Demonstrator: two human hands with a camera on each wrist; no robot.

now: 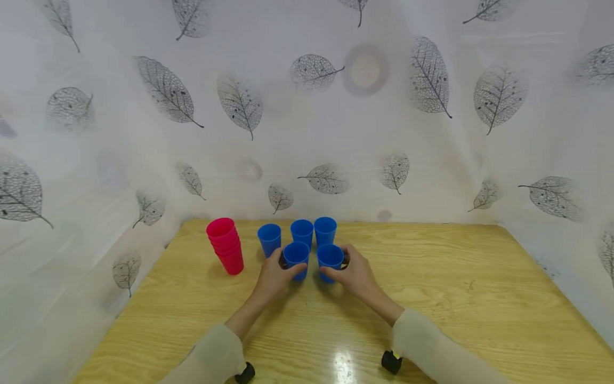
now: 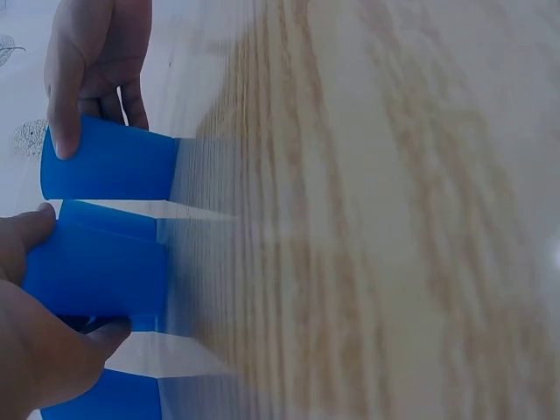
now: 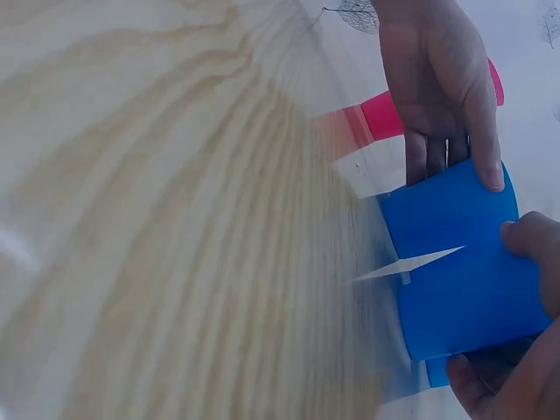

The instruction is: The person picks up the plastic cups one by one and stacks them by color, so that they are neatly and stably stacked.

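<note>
My left hand (image 1: 272, 277) grips an upright blue cup (image 1: 296, 254), thumb on the near side and fingers round its far left. My right hand (image 1: 358, 274) holds a second upright blue cup (image 1: 330, 257) in the same way, a narrow gap to its right. In the left wrist view, the left hand's cup (image 2: 101, 271) has its base at the tabletop, and the other cup (image 2: 114, 162) stands beyond it. The right wrist view shows the right hand's cup (image 3: 472, 293) with the left hand (image 3: 437, 83) behind. Curled fingers are partly hidden behind the cups.
Behind the held cups stand three more blue cups: one at left (image 1: 269, 237), one in the middle (image 1: 301, 230) and one at right (image 1: 325, 229). A stack of nested red cups (image 1: 227, 250) stands farther left on the wooden table (image 1: 455, 298). A leaf-patterned sheet (image 1: 364, 133) hangs behind.
</note>
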